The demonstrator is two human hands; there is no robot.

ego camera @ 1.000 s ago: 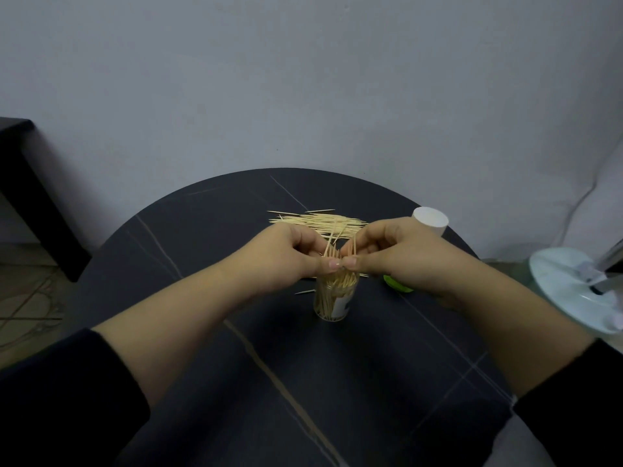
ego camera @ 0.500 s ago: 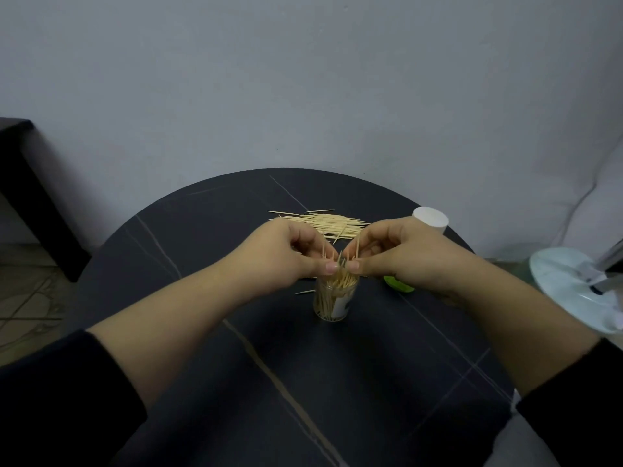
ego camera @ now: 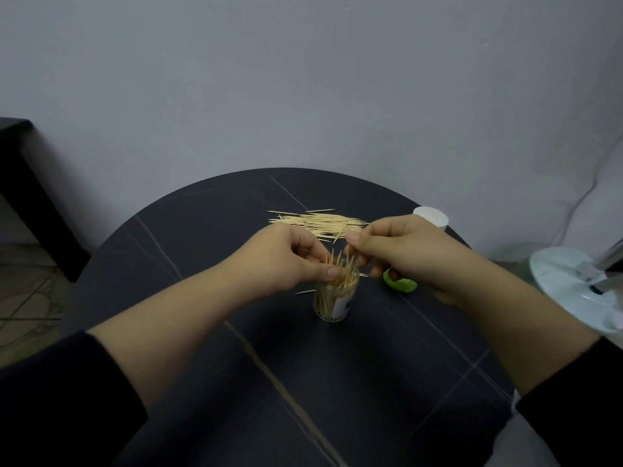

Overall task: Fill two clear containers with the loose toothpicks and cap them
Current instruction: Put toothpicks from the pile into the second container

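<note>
The clear container [ego camera: 333,303] stands upright mid-table [ego camera: 202,247], toothpicks protruding. Left hand [ego camera: 286,261] pinches their tips; right hand [ego camera: 401,251] pinches one toothpick. Loose pile [ego camera: 317,221] lies behind; green cap [ego camera: 401,284] lies right, partly hidden.

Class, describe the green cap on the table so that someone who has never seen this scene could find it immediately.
Start at the round black table. Near its right edge, find the right hand; the green cap lies on the tabletop just under it, right of the clear container of toothpicks. It is the only bright green thing there; the neighbouring white cap sits farther back.
</note>
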